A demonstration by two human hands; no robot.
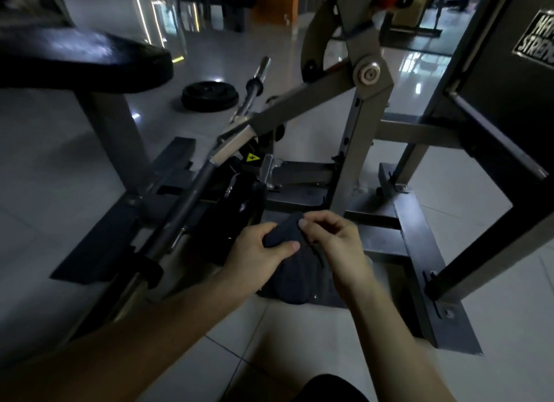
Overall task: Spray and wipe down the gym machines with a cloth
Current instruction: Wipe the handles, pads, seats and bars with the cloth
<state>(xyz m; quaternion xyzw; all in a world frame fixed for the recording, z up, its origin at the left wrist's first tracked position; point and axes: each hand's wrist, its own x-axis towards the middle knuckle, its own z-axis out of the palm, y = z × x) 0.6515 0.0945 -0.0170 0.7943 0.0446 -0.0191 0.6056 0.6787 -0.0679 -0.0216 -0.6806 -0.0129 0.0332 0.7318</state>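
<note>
The left hand [257, 249] and right hand [335, 246], both gripping a dark folded cloth [284, 234], sit low in a tight pocket of the grey steel gym machine [355, 150]. Just left of them the slanted grey lever arm with its dark tubular handle [183, 210] bars the way. A black padded seat on a grey post [81, 60] overhangs the far left. On the right, dark flat base rails [419, 252] and a black diagonal frame bar [494, 138] close in. Open pale tiled floor [269, 341] lies near, and more lies far left around a black round weight plate [209, 97] and a chrome barbell end [254, 84].
</note>
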